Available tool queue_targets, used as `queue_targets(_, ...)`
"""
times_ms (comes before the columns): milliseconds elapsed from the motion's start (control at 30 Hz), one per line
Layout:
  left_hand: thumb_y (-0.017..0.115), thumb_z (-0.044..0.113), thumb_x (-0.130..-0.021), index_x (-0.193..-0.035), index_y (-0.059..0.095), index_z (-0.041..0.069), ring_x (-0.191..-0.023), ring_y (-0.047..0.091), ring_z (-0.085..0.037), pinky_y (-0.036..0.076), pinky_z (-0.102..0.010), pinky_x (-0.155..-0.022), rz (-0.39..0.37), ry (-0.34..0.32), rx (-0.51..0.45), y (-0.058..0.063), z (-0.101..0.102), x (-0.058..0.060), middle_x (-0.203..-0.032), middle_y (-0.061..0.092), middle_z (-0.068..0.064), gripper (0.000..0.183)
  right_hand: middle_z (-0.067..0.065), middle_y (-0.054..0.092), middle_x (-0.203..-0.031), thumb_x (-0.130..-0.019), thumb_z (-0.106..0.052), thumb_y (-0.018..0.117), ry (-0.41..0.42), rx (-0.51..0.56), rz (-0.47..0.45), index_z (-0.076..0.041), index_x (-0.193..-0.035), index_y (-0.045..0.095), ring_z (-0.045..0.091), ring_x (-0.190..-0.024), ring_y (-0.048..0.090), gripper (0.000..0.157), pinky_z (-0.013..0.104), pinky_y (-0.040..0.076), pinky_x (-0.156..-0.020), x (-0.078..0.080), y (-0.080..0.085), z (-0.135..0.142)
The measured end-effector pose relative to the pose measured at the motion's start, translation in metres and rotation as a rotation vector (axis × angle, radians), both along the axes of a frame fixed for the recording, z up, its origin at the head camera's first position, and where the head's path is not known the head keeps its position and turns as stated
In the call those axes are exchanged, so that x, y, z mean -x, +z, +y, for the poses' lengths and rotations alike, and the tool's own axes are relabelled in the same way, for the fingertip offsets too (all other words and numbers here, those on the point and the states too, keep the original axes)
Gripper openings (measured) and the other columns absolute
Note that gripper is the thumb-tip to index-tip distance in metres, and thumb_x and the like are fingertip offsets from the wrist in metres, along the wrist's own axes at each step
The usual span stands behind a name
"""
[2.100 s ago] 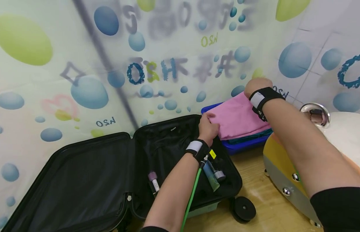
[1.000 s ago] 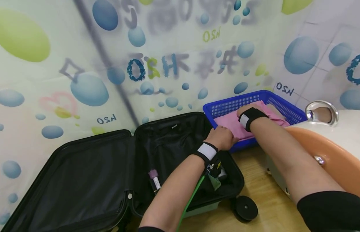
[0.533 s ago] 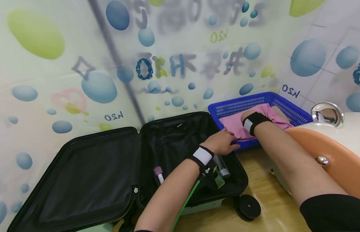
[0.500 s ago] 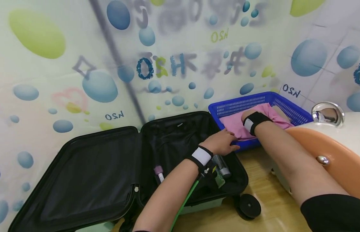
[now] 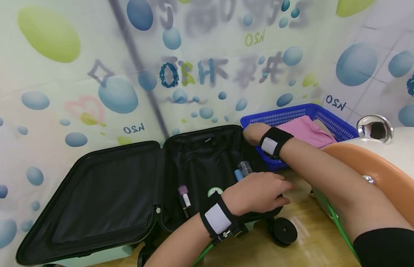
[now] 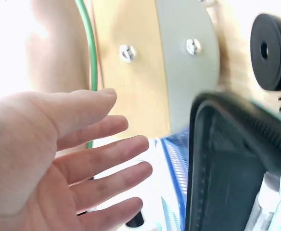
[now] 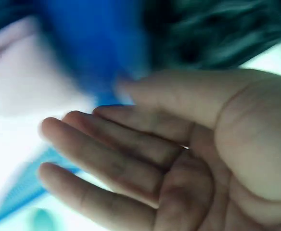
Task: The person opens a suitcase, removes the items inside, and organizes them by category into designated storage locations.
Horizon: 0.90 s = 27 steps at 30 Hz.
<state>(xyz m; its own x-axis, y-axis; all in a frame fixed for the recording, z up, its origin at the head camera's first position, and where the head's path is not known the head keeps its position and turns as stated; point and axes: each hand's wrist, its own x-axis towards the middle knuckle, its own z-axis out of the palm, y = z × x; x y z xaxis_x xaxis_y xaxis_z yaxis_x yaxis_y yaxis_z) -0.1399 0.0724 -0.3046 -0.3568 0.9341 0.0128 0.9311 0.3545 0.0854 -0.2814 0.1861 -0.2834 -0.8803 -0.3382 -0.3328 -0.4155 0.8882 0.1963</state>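
My left hand [image 5: 257, 193] hovers over the right front part of the open black suitcase [image 5: 200, 155]. In the left wrist view its fingers [image 6: 107, 159] are spread and hold nothing. My right hand [image 5: 255, 133] is at the left rim of the blue plastic basket [image 5: 290, 115], beside the suitcase. Its fingers [image 7: 102, 159] are loosely extended in the right wrist view, with nothing in them. Folded pink cloth [image 5: 307, 131] lies in the basket, partly behind the right forearm. Inside the suitcase are a purple-capped tube [image 5: 184, 193], a clear bottle [image 5: 245, 167] and a blue tube [image 5: 238, 175], partly covered by the left hand.
The suitcase's other half [image 5: 117, 196] lies opened out to the left. A patterned curtain [image 5: 200, 44] hangs behind everything. At right stands an orange and white piece [image 5: 377, 163] with a chrome ring [image 5: 375, 128]. A black wheel [image 5: 284, 230] juts out at the suitcase's front right.
The pink cloth went from between both hands down into the basket. Since then the right hand has moved left to the basket's rim, and the left hand has come back toward me off the basket.
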Motion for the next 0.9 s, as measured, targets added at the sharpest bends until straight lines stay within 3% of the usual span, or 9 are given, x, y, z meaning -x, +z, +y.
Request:
queue_targets(100, 0.062, 0.034, -0.103, -0.122, 0.068, 0.024, -0.091, 0.061, 0.001, 0.048, -0.015, -0.074, 0.028, -0.014, -0.006, -0.006, -0.008, -0.009, -0.103, 0.063, 0.013, 0.022, 0.009, 0.058, -0.074, -0.095, 0.001, 0.061, 0.114, 0.012, 0.015, -0.003, -0.077, 0.065, 0.022, -0.066, 0.052, 0.019, 0.036, 0.052, -0.067, -0.015, 0.025, -0.028)
queue_targets(167, 0.062, 0.033, -0.103, -0.127, 0.067, 0.024, -0.093, 0.061, 0.001, 0.048, -0.014, -0.074, 0.022, -0.015, -0.006, -0.011, -0.013, -0.012, -0.109, 0.065, 0.012, 0.026, 0.003, 0.046, -0.064, -0.097, 0.000, 0.060, 0.194, 0.046, 0.019, -0.009, -0.067, 0.057, 0.018, -0.059, 0.042, 0.031, 0.032, 0.041, -0.058, -0.027, 0.044, -0.044)
queue_targets(300, 0.062, 0.033, -0.103, -0.133, 0.065, 0.023, -0.100, 0.061, 0.001, 0.047, -0.012, -0.080, 0.000, -0.012, -0.011, -0.020, -0.018, -0.014, -0.118, 0.066, 0.012, 0.032, -0.003, 0.037, -0.059, -0.100, -0.012, 0.064, 0.305, 0.140, 0.016, -0.016, -0.063, 0.052, 0.014, -0.056, 0.038, 0.039, 0.032, 0.037, -0.062, -0.058, 0.086, -0.073)
queue_targets(400, 0.061, 0.033, -0.104, -0.136, 0.064, 0.021, -0.110, 0.060, -0.001, 0.046, -0.012, -0.089, 0.007, -0.029, -0.024, -0.023, -0.016, -0.014, -0.125, 0.064, 0.010, 0.035, -0.005, 0.042, -0.063, -0.100, -0.020, 0.067, 0.310, 0.139, 0.009, -0.019, -0.068, 0.056, 0.015, -0.061, 0.045, 0.034, 0.035, 0.043, -0.071, -0.084, 0.116, -0.087)
queue_targets(567, 0.059, 0.033, -0.105, -0.141, 0.060, 0.019, -0.122, 0.056, -0.004, 0.041, -0.011, -0.099, 0.019, -0.061, -0.036, -0.025, -0.006, -0.013, -0.134, 0.061, 0.006, 0.039, -0.004, 0.049, -0.064, -0.099, -0.028, 0.068, 0.273, 0.011, 0.033, -0.019, -0.069, 0.061, 0.016, -0.062, 0.053, 0.032, 0.038, 0.049, -0.074, -0.125, 0.155, -0.089)
queue_targets(667, 0.060, 0.034, -0.104, -0.141, 0.060, 0.020, -0.121, 0.056, -0.003, 0.041, -0.011, -0.098, 0.054, -0.062, -0.052, -0.030, -0.004, -0.012, -0.134, 0.061, 0.006, 0.039, -0.007, 0.057, -0.065, -0.097, -0.031, 0.070, 0.302, 0.005, 0.097, -0.023, -0.072, 0.068, 0.013, -0.062, 0.059, 0.027, 0.036, 0.054, -0.073, -0.139, 0.162, -0.067)
queue_targets(767, 0.063, 0.034, -0.102, -0.139, 0.062, 0.021, -0.118, 0.056, -0.003, 0.042, -0.011, -0.097, 0.056, -0.055, -0.065, -0.038, -0.006, -0.012, -0.130, 0.061, 0.007, 0.039, -0.016, 0.063, -0.073, -0.097, -0.042, 0.069, 0.381, 0.050, 0.248, -0.033, -0.080, 0.072, 0.006, -0.066, 0.060, 0.019, 0.034, 0.056, -0.069, -0.145, 0.155, -0.020)
queue_targets(867, 0.066, 0.034, -0.101, -0.137, 0.064, 0.021, -0.118, 0.055, -0.004, 0.042, -0.012, -0.098, 0.031, -0.036, -0.053, -0.043, -0.008, -0.013, -0.128, 0.062, 0.008, 0.038, -0.029, 0.059, -0.079, -0.093, -0.064, 0.062, 0.424, 0.050, 0.446, -0.050, -0.091, 0.068, -0.001, -0.068, 0.057, 0.015, 0.034, 0.055, -0.062, -0.137, 0.135, 0.054)
queue_targets(900, 0.066, 0.034, -0.101, -0.137, 0.064, 0.022, -0.119, 0.055, -0.005, 0.043, -0.013, -0.098, 0.028, -0.030, -0.043, -0.044, -0.009, -0.014, -0.128, 0.062, 0.008, 0.038, -0.033, 0.059, -0.085, -0.088, -0.072, 0.060, 0.437, 0.048, 0.527, -0.056, -0.099, 0.066, -0.002, -0.070, 0.058, 0.021, 0.036, 0.052, -0.057, -0.123, 0.122, 0.095)
